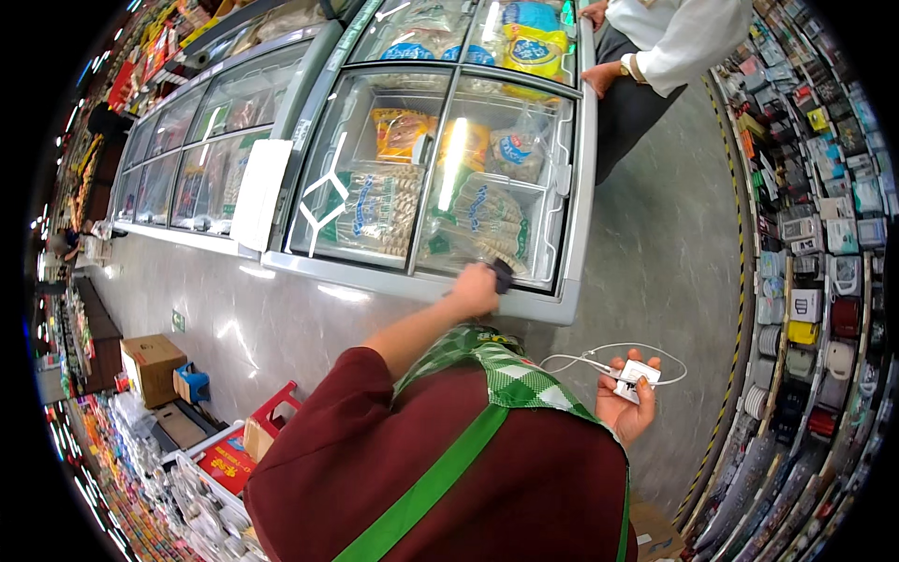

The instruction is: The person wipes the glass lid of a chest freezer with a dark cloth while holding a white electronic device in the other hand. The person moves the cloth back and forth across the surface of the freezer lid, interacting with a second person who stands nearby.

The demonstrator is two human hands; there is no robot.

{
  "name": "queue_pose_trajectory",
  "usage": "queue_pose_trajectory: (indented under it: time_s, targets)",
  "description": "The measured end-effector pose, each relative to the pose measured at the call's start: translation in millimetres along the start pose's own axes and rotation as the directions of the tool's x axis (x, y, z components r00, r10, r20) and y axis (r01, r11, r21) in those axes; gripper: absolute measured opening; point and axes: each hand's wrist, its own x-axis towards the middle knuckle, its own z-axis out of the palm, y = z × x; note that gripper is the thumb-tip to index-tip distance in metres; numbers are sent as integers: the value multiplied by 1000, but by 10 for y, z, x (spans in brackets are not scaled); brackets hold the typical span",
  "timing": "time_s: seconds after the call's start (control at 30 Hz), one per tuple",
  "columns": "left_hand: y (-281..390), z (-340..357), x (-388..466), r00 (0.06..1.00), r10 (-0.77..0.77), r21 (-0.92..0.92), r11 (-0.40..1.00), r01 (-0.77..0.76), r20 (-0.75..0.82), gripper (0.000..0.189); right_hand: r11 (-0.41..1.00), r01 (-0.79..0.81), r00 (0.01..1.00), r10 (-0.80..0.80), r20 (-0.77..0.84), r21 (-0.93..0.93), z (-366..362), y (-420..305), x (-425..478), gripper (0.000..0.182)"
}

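Note:
My left hand (476, 288) is closed around a dark cloth (503, 275) at the near edge of a chest freezer's glass lid (439, 239). The cloth is partly hidden by my fingers and slightly blurred. Under the glass lie bags of frozen food, among them an orange bag (400, 133) and a clear bag with blue print (516, 151). My right hand (628, 404), low and to the right of the freezer, holds a small white device (637, 381) with a white cable (583, 357) looped from it.
A person in a white top (650, 42) stands at the freezer's far right, hands on its rim. More freezers (211, 154) run to the left. Shelves of boxed goods (808, 302) line the right side. A cardboard box (151, 369) and a red stool (281, 407) stand at left.

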Motion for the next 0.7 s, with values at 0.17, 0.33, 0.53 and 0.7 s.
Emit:
queue_pose_trajectory:
  time_s: [0.17,0.33,0.53,0.7]
  targets:
    - [525,725,444,904,411,-139,895,-424,-113,26,1000,13,1000,-14,-24,-11,-137,105,14,39]
    - [512,853,1126,845,526,-92,840,-534,-99,27,995,99,994,-100,-46,-25,-229,314,154,38]
    - [1124,712,1120,959,-79,-741,652,-158,-274,35,992,122,985,-123,-124,-18,-413,-91,-288,38]
    - [1579,222,1883,789,-138,-633,685,-360,-598,56,992,124,975,-128,-183,-30,-405,2,-188,36]
